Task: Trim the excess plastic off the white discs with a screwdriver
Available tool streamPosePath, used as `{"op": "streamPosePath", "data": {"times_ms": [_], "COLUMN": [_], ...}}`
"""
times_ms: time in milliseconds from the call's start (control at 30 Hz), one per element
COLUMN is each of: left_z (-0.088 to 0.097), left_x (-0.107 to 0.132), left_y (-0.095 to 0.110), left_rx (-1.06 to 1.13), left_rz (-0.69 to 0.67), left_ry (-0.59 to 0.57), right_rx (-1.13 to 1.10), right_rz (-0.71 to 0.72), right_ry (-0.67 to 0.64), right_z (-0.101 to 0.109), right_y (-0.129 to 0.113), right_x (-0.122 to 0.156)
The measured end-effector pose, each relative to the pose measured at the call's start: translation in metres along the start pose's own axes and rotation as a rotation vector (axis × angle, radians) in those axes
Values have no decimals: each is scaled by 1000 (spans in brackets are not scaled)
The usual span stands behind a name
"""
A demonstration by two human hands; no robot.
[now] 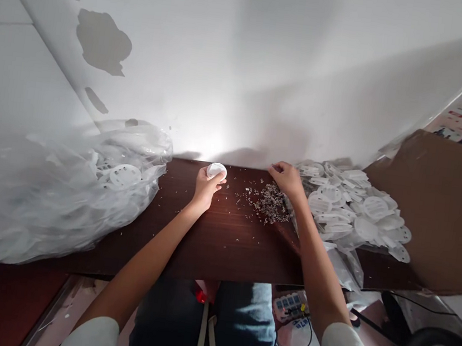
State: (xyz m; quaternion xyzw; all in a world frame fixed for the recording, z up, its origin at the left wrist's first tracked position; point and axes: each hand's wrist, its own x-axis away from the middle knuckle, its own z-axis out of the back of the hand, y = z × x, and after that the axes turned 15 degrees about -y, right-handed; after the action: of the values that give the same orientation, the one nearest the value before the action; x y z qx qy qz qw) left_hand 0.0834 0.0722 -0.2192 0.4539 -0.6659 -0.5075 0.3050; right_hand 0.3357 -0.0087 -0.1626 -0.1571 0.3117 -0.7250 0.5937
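Observation:
A round white plastic piece (216,170) is held in my left hand (208,185), thumb and fingers closed around its edge above the table. My right hand (286,178) is farther right, its thumb and forefinger pinched together; whatever lies between them is too small to make out. Just below that hand is a heap of tiny metallic bits (272,205), with several strays scattered leftward over the wood. Right of the wrist lies a pile of white slotted plastic pieces (349,201), some round and some longer.
A large clear plastic bag (71,204) with white slotted discs inside stands at the left. Brown cardboard (441,210) borders the pile on the right. The dark wooden table (221,250) meets a white wall (210,69). Below its edge are a power strip (289,305) and a cable.

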Motion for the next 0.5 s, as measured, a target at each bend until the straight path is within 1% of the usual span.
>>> {"op": "streamPosePath", "data": {"times_ms": [33,67,133,200,267,367,500], "left_z": [1,1,1,2,3,4,5], "left_x": [-1,-1,-2,-3,-3,-3,-4], "left_y": [0,0,0,-2,-4,-7,-13], "left_rx": [-11,-30,-73,-113,-152,-200,-252], "left_rz": [5,8,11,-2,-45,-119,-217], "left_ry": [19,34,57,64,39,-13,-55], "right_rx": [49,96,167,218,252,292,270], "right_rz": [-39,-65,-67,-33,3,2,-22], "right_ry": [-68,-102,-165,-182,-181,-206,-307], "right_z": [2,0,-8,-18,-24,-20,-6], "right_y": [9,16,26,30,31,32,35], "right_x": [-5,-10,-15,-18,-19,-18,-11]}}
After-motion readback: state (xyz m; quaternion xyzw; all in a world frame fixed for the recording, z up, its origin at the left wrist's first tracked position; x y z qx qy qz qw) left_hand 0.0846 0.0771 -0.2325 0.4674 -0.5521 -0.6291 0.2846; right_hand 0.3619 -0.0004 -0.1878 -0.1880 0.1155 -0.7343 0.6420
